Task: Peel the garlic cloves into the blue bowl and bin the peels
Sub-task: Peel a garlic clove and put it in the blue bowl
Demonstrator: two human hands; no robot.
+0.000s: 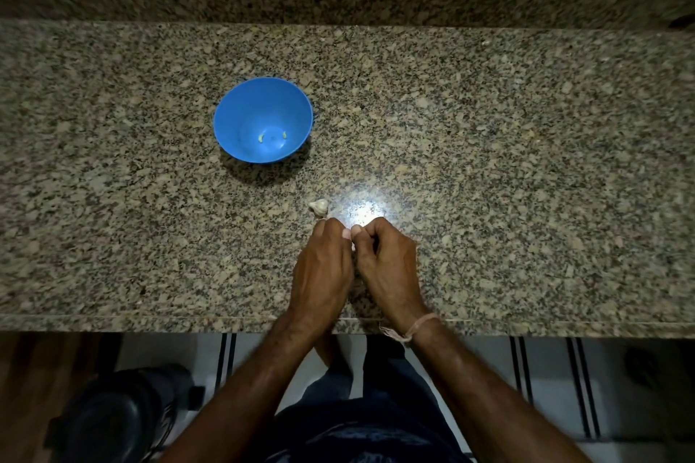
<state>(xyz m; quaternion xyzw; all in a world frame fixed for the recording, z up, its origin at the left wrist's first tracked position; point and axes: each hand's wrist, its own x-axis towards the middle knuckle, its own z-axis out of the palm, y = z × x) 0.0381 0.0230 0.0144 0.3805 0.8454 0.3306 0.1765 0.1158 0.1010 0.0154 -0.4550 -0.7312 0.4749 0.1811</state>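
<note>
A blue bowl (240, 113) stands on the granite counter, left of centre, with two small peeled garlic cloves (260, 138) lying at its bottom. A partial garlic bulb (319, 207) lies on the counter just beyond my hands. My left hand (322, 267) and my right hand (387, 263) meet thumb to thumb near the front edge. Both have curled fingers pinching a small garlic clove (353, 247) between them; only a pale sliver of it shows.
The speckled granite counter (489, 162) runs wide to both sides, with a raised back ledge and wood wall behind. A black bin (113, 421) stands on the floor at the lower left, below the counter's front edge. A lamp glare lies just beyond my hands.
</note>
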